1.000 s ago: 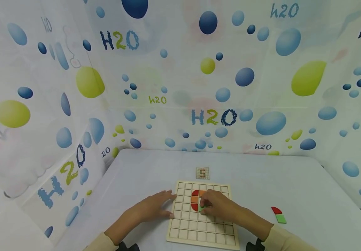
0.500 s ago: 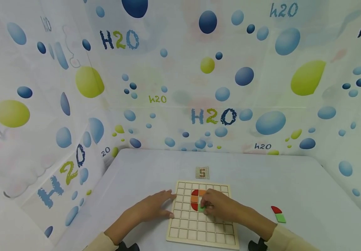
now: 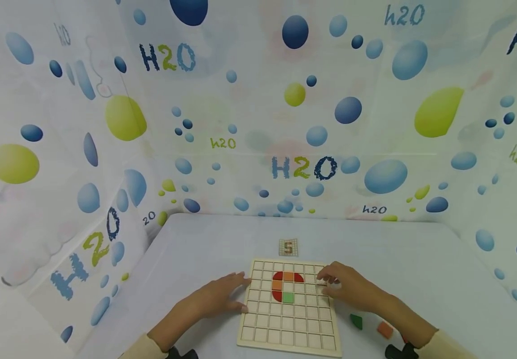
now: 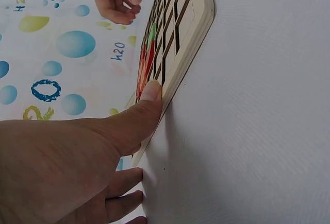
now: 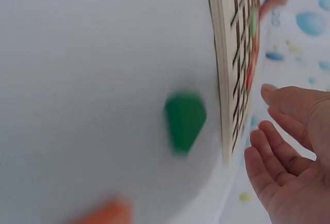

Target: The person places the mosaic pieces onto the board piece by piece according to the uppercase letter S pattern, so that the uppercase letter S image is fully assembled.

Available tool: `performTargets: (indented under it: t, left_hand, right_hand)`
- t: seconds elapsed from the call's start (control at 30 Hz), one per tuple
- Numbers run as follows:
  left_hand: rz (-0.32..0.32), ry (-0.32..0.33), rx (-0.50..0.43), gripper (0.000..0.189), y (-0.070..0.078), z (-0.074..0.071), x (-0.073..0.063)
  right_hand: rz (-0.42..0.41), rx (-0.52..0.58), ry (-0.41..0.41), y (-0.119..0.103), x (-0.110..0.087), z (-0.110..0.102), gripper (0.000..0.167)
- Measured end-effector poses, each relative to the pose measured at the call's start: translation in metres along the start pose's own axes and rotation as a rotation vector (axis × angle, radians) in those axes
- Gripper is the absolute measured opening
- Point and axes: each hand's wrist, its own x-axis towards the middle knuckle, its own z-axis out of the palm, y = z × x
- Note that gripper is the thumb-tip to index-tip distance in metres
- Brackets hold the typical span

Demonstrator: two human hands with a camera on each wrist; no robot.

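Note:
A wooden grid board (image 3: 295,326) lies on the white table. Set in its upper cells are rounded red pieces (image 3: 299,277), orange squares (image 3: 277,285) and a light green square (image 3: 287,297). My left hand (image 3: 213,297) rests at the board's left edge, with thumb and fingertips spread along it. Over the right edge is my right hand (image 3: 353,286), fingers loosely bent and nothing between them. In the right wrist view the thumb stands apart from the fingers. Below that hand lie a dark green rounded piece (image 3: 356,321) and a loose orange square (image 3: 385,329).
A small card (image 3: 288,247) with a gridded figure like a 5 lies just beyond the board. A bit of red (image 3: 404,339) shows by the right wrist, mostly hidden. A white sheet (image 3: 258,99) printed with blue and green drops hangs behind the table.
My right hand has left the light green square and moved right to the board's edge, uncovering the upper right red piece. Its forearm now covers the red and green pieces seen before. The left hand stays.

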Motion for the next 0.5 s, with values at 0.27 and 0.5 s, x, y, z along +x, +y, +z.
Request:
performTargets:
  t: [0.27,0.5]
  left_hand:
    - [-0.004,-0.006,0.009,0.081,0.000,0.000,0.001]
    - [-0.015,-0.009,-0.022,0.081,0.000,-0.001,0.002]
  right_hand:
    - [0.103,0.033,0.145,0.031,-0.035,-0.037,0.048]
    - [0.265,0.074,0.151,0.065,-0.066,-0.063,0.055]
